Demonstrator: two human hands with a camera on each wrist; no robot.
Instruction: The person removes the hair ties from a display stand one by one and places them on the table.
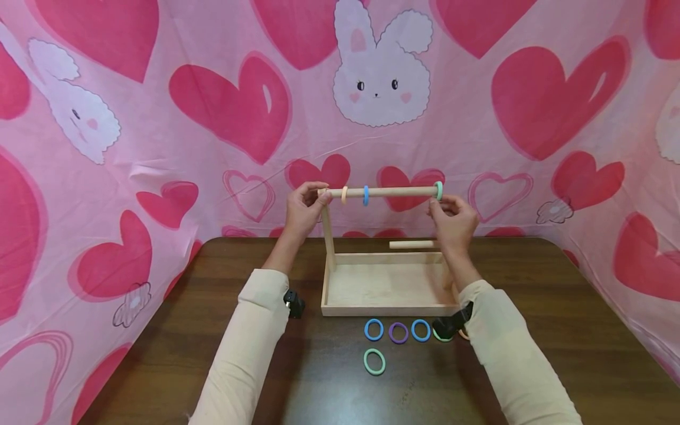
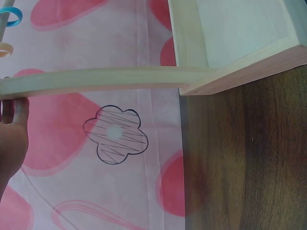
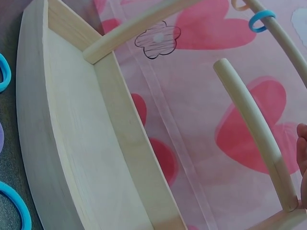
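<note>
With the right hand (image 1: 457,224), pinches the green ring (image 1: 439,190) in nearly closed fingers at the right tip of the rod (image 1: 404,192); with the left hand (image 1: 303,213), pinches the rod's opposite end. Probably light, stiff; best held by the outer rim.

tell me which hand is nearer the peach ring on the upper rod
Left. The left hand holds one end of the upper rod, beside the peach ring; the right hand is at the other end, holding a green ring.
</note>
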